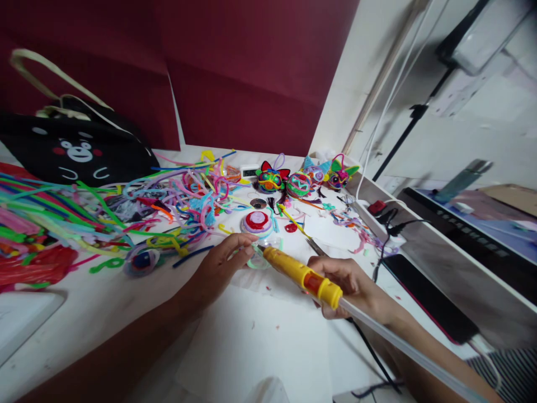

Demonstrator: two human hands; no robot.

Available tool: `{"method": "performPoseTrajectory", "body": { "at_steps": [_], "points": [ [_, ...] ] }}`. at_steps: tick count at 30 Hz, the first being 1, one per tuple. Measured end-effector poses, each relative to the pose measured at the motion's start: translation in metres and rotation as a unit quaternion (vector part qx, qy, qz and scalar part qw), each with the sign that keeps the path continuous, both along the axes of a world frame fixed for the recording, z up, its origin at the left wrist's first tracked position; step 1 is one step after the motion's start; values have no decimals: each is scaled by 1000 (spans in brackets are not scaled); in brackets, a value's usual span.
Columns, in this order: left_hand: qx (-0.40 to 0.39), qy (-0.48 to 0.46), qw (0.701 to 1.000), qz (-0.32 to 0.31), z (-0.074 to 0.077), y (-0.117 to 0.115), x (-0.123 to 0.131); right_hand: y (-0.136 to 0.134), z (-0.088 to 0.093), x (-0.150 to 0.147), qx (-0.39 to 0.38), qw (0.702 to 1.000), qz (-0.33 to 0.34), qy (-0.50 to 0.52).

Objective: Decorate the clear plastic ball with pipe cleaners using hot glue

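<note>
My right hand point(344, 282) is wrapped round a yellow hot glue gun point(300, 274), with a long clear glue stick point(403, 336) coming out of its back end. The nozzle points left, to a clear rounded piece with pale green edging point(259, 258). My left hand point(229, 257) pinches that piece between thumb and fingers at its left side. Whether the nozzle touches it I cannot tell. Just behind lies a round coil of lilac and red pipe cleaner point(257, 221). Scissors point(315, 245) rest beyond the glue gun, partly hidden by it.
Many loose pipe cleaners point(168, 201) cover the table's left and back. Several colourful decorated balls point(272, 179) stand at the back. A black bag point(75, 145) is at the back left. A phone point(430, 296) on a cable lies to the right, beside a raised ledge. The glue gun's black cord point(373, 352) trails forward.
</note>
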State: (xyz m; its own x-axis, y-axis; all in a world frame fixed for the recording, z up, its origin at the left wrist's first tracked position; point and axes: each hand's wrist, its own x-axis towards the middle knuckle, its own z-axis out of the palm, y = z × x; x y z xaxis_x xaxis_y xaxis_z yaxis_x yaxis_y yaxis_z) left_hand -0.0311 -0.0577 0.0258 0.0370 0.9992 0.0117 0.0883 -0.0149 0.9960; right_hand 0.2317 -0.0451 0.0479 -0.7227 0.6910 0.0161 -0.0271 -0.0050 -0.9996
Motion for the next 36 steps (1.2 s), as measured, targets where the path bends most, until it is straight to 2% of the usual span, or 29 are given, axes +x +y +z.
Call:
{"method": "performPoseTrajectory", "body": {
  "at_steps": [16,23,26,29,31,36],
  "points": [
    [-38,-61,997,-11,-3,3,0,2,-2,1,33,999,-10,-3],
    [-39,-49,998,13,4,-1,3,1,-5,3,33,998,-33,39],
    [-40,-48,998,32,6,-1,2,1,2,7,72,996,-26,39],
    [-34,-55,997,46,6,2,0,0,10,14,138,990,-13,2],
    [-26,-69,996,52,5,4,-3,0,14,17,182,981,9,-59],
    [-6,-87,994,72,4,6,-8,0,12,16,283,933,55,-217]
  ]
}}
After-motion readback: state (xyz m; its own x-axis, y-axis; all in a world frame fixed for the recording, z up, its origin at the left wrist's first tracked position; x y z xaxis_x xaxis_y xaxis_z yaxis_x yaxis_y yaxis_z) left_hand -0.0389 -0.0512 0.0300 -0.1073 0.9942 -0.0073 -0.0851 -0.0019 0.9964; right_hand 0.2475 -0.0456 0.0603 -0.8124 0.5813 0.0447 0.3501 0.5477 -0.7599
